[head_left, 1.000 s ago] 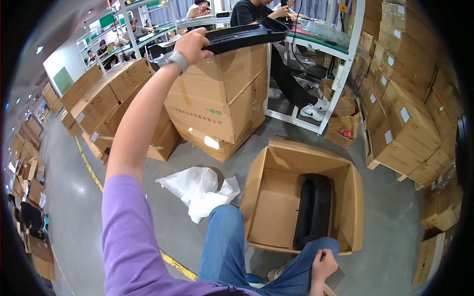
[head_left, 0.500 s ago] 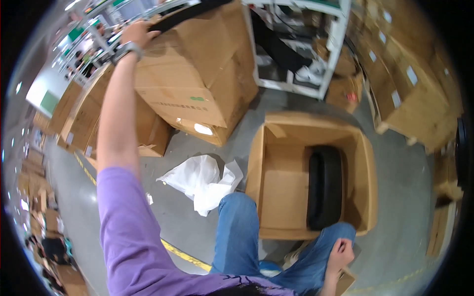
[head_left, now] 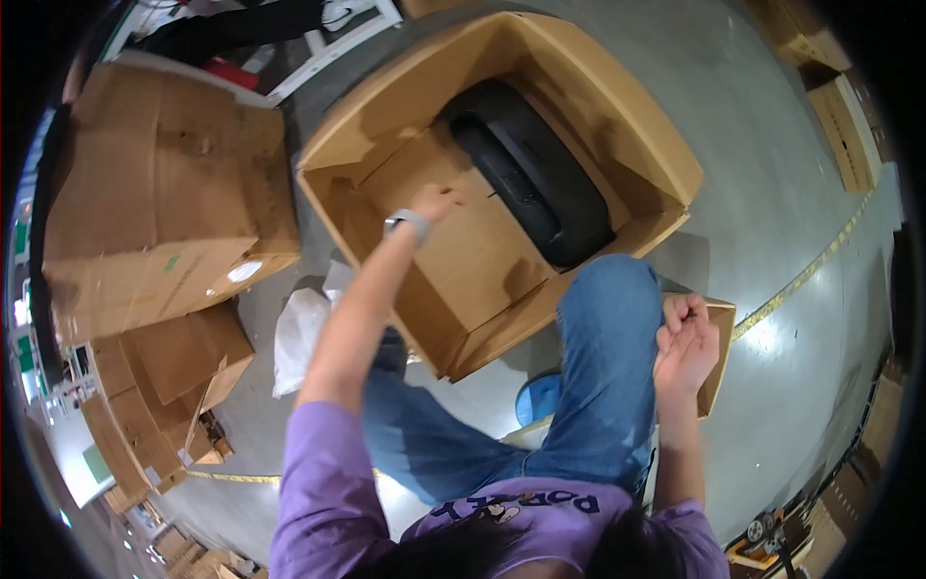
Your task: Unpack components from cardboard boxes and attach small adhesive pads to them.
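My left hand [head_left: 439, 201] reaches into an open cardboard box [head_left: 444, 357], above its bare bottom; motion smears its fingers. To its right lies a long black padded piece [head_left: 526, 174] with rounded ends and a hollow along one side, set along the box's right wall. A small gap separates the hand from this piece. Beside my right knee, my right hand [head_left: 687, 347] is turned palm up with its fingers curled in; what they hold, if anything, I cannot make out.
A tall closed carton [head_left: 145, 212] stands at the left, with smaller open cartons [head_left: 183, 362] in front of it. A white plastic bag [head_left: 301, 338] lies on the floor. Another small box [head_left: 716, 357] sits by my right knee. Behind is a white metal frame [head_left: 333, 53].
My left hand has left the top of the tall carton and come down into the open box. My view has turned toward that box. My right hand has turned palm up.
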A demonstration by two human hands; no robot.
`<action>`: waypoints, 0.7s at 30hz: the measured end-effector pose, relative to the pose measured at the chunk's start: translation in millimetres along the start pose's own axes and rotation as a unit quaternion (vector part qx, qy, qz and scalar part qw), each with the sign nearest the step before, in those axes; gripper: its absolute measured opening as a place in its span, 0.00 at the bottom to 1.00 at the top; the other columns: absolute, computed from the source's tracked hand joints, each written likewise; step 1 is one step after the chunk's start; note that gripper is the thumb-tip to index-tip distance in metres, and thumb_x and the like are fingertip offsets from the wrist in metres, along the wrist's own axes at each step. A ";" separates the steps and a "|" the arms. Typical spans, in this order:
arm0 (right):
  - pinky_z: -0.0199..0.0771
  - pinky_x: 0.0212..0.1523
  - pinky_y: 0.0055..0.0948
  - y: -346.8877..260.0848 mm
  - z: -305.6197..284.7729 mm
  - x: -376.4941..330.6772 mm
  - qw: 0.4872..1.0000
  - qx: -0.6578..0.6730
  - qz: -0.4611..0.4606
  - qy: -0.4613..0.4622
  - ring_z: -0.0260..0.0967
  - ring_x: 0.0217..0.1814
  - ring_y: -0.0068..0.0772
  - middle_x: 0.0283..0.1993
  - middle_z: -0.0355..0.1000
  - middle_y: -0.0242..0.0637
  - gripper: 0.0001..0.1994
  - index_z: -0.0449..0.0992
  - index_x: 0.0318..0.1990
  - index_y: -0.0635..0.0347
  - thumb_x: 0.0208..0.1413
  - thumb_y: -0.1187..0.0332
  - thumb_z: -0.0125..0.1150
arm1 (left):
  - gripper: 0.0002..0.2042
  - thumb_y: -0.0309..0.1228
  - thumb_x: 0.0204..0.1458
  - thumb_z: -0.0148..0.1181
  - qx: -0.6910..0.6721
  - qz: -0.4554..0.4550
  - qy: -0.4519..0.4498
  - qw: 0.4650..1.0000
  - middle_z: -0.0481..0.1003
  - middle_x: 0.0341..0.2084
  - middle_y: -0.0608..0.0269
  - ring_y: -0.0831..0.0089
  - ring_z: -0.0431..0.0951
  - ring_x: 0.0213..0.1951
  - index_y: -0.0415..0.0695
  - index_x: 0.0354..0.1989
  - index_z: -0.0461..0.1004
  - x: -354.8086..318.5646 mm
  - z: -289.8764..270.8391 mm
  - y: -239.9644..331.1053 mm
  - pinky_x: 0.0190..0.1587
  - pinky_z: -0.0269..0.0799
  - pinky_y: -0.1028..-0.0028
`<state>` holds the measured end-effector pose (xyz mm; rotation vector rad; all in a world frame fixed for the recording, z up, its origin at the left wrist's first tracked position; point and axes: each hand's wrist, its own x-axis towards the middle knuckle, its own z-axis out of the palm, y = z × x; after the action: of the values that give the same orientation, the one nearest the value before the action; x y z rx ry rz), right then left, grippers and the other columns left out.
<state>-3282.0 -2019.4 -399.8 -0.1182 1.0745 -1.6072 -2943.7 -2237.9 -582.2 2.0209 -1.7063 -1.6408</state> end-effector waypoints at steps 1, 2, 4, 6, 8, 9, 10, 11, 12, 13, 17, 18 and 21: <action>0.51 0.15 0.13 0.4 -2.6 -3.0 1.000 -0.014 -0.017 0.010 0.51 0.27 0.19 0.29 0.56 0.29 0.07 0.63 0.35 0.57 0.54 0.67 0.40 | 0.23 0.50 0.45 0.56 -0.050 -0.008 0.019 0.999 0.75 0.35 0.57 0.68 0.73 0.36 0.40 0.36 0.76 27.7 44.3 6.6 0.40 0.67 0.72; 0.51 0.13 0.12 3.2 -2.1 -6.2 0.999 -0.025 -0.030 0.016 0.51 0.25 0.18 0.28 0.56 0.29 0.06 0.63 0.34 0.57 0.54 0.68 0.39 | 0.29 0.55 0.44 0.57 -0.098 -0.020 0.043 0.994 0.76 0.37 0.50 0.62 0.75 0.41 0.37 0.38 0.76 50.9 83.8 10.2 0.47 0.66 0.69; 0.48 0.11 0.12 1.0 4.2 -9.5 0.994 -0.086 -0.043 0.053 0.50 0.20 0.16 0.25 0.55 0.30 0.06 0.62 0.31 0.59 0.55 0.70 0.38 | 0.36 0.60 0.41 0.57 -0.194 -0.054 0.045 0.978 0.74 0.39 0.45 0.60 0.73 0.44 0.32 0.40 0.74 100.2 151.3 8.6 0.50 0.64 0.68; 0.48 0.10 0.13 11.9 22.5 -12.5 0.985 -0.144 -0.090 0.044 0.48 0.16 0.16 0.23 0.56 0.31 0.07 0.63 0.32 0.62 0.56 0.72 0.38 | 0.38 0.61 0.40 0.58 -0.282 -0.051 0.167 0.943 0.74 0.38 0.44 0.60 0.73 0.45 0.29 0.39 0.73 153.3 155.3 -64.9 0.50 0.63 0.68; 0.49 0.09 0.13 -1.0 -8.3 -10.6 0.958 -0.229 -0.153 0.078 0.49 0.15 0.16 0.22 0.57 0.32 0.07 0.64 0.35 0.64 0.57 0.72 0.39 | 0.35 0.58 0.39 0.61 -0.285 -0.160 0.172 0.929 0.75 0.37 0.47 0.61 0.73 0.43 0.30 0.38 0.74 146.9 231.3 6.8 0.49 0.64 0.70; 0.49 0.09 0.13 -6.4 -11.0 -8.2 0.940 -0.273 -0.192 0.066 0.49 0.15 0.17 0.22 0.58 0.34 0.08 0.64 0.38 0.66 0.57 0.72 0.40 | 0.33 0.55 0.39 0.64 -0.317 -0.134 0.166 0.924 0.74 0.36 0.52 0.65 0.73 0.41 0.32 0.39 0.74 147.0 231.4 11.9 0.48 0.65 0.71; 0.49 0.09 0.13 -11.3 -12.0 -3.4 0.941 -0.273 -0.189 0.061 0.49 0.15 0.17 0.22 0.58 0.34 0.08 0.64 0.38 0.66 0.57 0.72 0.40 | 0.31 0.51 0.39 0.66 -0.347 -0.107 0.162 0.918 0.74 0.36 0.57 0.68 0.72 0.39 0.33 0.40 0.73 145.7 226.6 15.3 0.47 0.65 0.72; 0.50 0.09 0.14 -14.0 -7.0 -0.8 0.954 -0.227 -0.169 0.098 0.50 0.14 0.17 0.22 0.59 0.35 0.09 0.64 0.41 0.67 0.58 0.71 0.40 | 0.21 0.44 0.41 0.66 -0.326 -0.069 0.145 0.932 0.75 0.30 0.61 0.72 0.73 0.33 0.36 0.33 0.75 140.8 212.0 14.5 0.40 0.67 0.72; 0.50 0.09 0.14 -17.0 -4.2 2.2 0.961 -0.183 -0.153 0.136 0.51 0.14 0.18 0.21 0.60 0.36 0.10 0.63 0.43 0.67 0.59 0.71 0.41 | 0.21 0.44 0.41 0.66 -0.324 -0.068 0.146 0.932 0.75 0.30 0.61 0.72 0.73 0.33 0.36 0.33 0.75 133.3 201.3 25.9 0.40 0.67 0.72; 0.51 0.09 0.15 -19.7 -9.4 5.1 0.970 -0.161 -0.142 0.110 0.51 0.13 0.19 0.20 0.60 0.37 0.10 0.62 0.45 0.67 0.60 0.71 0.40 | 0.17 0.40 0.42 0.66 -0.391 0.000 0.096 0.915 0.75 0.27 0.63 0.74 0.72 0.30 0.37 0.30 0.75 124.0 190.2 38.2 0.37 0.68 0.74; 0.53 0.12 0.16 -18.5 -27.1 2.7 0.980 -0.137 -0.147 0.007 0.53 0.13 0.21 0.22 0.63 0.39 0.10 0.63 0.45 0.66 0.61 0.70 0.39 | 0.07 0.30 0.42 0.65 -0.475 0.069 0.060 0.875 0.73 0.19 0.69 0.80 0.70 0.20 0.43 0.20 0.73 62.8 115.2 87.7 0.24 0.65 0.79; 0.53 0.12 0.16 -17.8 -25.9 -0.6 0.980 -0.127 -0.152 0.000 0.53 0.13 0.21 0.22 0.63 0.39 0.10 0.63 0.45 0.66 0.61 0.70 0.39 | 0.07 0.30 0.42 0.65 -0.488 0.069 0.067 0.868 0.73 0.19 0.68 0.80 0.70 0.19 0.44 0.19 0.73 42.7 97.0 94.4 0.24 0.65 0.79; 0.54 0.14 0.16 -23.6 -26.2 -8.5 0.987 -0.080 -0.138 0.009 0.57 0.16 0.22 0.30 0.67 0.41 0.10 0.66 0.41 0.65 0.61 0.70 0.39 | 0.05 0.27 0.42 0.61 -0.470 0.096 0.042 0.877 0.67 0.14 0.71 0.78 0.65 0.16 0.39 0.22 0.73 -46.2 58.8 137.4 0.21 0.59 0.79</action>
<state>-3311.6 -1999.0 -395.1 -0.3740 1.2411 -1.7673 -3073.3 -2226.2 -495.5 1.3500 -0.7487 -1.7556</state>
